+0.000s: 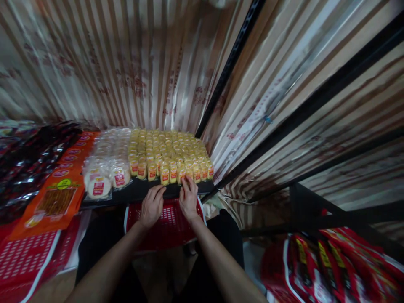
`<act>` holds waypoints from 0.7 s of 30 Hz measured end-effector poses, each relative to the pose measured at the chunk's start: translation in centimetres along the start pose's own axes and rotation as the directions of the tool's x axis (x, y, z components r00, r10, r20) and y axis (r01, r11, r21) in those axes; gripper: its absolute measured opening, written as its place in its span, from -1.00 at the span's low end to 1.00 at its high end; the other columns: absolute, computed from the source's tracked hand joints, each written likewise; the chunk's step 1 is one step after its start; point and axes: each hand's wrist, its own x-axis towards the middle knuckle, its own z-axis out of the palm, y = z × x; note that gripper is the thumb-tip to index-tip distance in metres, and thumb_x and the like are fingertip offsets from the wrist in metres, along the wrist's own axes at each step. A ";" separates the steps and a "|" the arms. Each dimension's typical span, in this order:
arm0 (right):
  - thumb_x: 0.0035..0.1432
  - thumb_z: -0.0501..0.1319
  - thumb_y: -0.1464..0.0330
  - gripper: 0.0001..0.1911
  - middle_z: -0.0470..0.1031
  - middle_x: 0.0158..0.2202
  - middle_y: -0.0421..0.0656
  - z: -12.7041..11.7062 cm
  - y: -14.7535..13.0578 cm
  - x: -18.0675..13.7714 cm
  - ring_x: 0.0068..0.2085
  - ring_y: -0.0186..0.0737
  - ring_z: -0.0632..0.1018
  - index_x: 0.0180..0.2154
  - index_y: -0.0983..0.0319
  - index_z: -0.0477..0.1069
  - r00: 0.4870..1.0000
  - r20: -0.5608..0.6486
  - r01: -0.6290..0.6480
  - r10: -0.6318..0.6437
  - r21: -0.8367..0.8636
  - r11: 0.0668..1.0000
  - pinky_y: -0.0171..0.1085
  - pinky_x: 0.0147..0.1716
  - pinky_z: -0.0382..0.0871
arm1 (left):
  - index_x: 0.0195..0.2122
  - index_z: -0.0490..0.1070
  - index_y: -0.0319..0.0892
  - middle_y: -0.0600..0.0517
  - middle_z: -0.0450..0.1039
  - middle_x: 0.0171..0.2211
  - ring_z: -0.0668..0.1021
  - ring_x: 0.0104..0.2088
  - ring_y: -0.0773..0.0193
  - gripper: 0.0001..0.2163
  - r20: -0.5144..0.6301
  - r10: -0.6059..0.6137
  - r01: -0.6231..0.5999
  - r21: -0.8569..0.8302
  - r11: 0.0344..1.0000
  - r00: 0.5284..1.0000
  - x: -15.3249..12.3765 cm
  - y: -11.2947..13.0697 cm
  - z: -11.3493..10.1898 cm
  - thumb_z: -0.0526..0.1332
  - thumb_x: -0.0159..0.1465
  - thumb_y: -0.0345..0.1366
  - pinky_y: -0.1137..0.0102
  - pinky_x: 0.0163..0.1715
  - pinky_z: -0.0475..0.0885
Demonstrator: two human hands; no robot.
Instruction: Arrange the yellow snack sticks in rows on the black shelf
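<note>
Rows of small yellow snack packets (167, 147) with red-and-white labels stand close together on a black shelf (139, 185). My right hand (189, 198) reaches to the front row, its fingertips closed around the lower part of one yellow packet (182, 173). Just left of it, my left hand (152, 206) is at the shelf's front edge. Its fingers are loosely bent and slightly apart, and nothing shows in them. Below both hands is a red plastic basket (172, 235) with a pale rim, between my knees; the forearms partly cover it.
Clear packs of round white crackers (99, 185) lie left of the yellow packets. Farther left are an orange snack bag (67, 181), dark shiny packs (28, 168) and another red basket (25, 261). Black metal posts (233, 63) and striped sheeting (142, 63) stand behind. Red packages (315, 265) fill the lower right.
</note>
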 end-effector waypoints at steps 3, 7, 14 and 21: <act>0.18 -0.06 0.49 -0.55 0.22 0.12 0.02 0.1 -0.1 0.1 0.13 -0.11 0.23 0.10 0.22 0.26 1.000 -0.004 -0.021 0.021 0.028 0.999 -0.01 0.07 0.20 | 0.05 0.26 -0.20 -0.12 0.36 -0.07 0.39 -0.03 0.17 -0.63 0.008 -0.005 0.006 -0.017 1.000 1.000 0.3 0.2 0.0 0.00 0.22 -0.53 0.23 -0.02 0.38; 0.18 -0.07 0.48 -0.58 0.25 0.06 0.01 -0.3 0.0 0.0 0.07 -0.14 0.28 0.04 0.20 0.32 0.997 -0.045 -0.058 0.060 0.053 0.997 -0.06 0.05 0.23 | 0.04 0.28 -0.19 -0.12 0.37 -0.07 0.40 -0.03 0.16 -0.64 0.010 -0.013 0.014 -0.028 1.000 1.000 0.7 0.2 -0.2 -0.01 0.22 -0.52 0.23 -0.03 0.39; 0.17 0.02 0.37 -0.56 0.28 -0.01 0.06 -0.7 0.8 1.2 0.06 -0.03 0.29 0.10 0.25 0.22 0.972 -0.127 -0.213 0.199 -0.105 0.971 -0.01 0.01 0.25 | 0.00 0.31 -0.17 -0.10 0.40 -0.11 0.43 -0.07 0.18 -0.66 -0.003 -0.008 0.007 -0.071 0.997 1.000 1.8 0.1 0.2 -0.01 0.23 -0.51 0.24 -0.05 0.41; 0.16 0.05 0.34 -0.57 0.30 -0.08 0.03 0.0 1.6 1.7 -0.01 -0.05 0.33 0.09 0.25 0.20 0.976 -0.125 -0.199 0.180 -0.155 0.968 -0.03 -0.02 0.28 | -0.05 0.35 -0.17 -0.09 0.41 -0.13 0.44 -0.09 0.19 -0.68 -0.014 0.011 -0.012 -0.087 0.996 1.000 2.9 -0.6 1.5 -0.01 0.22 -0.52 0.27 -0.09 0.43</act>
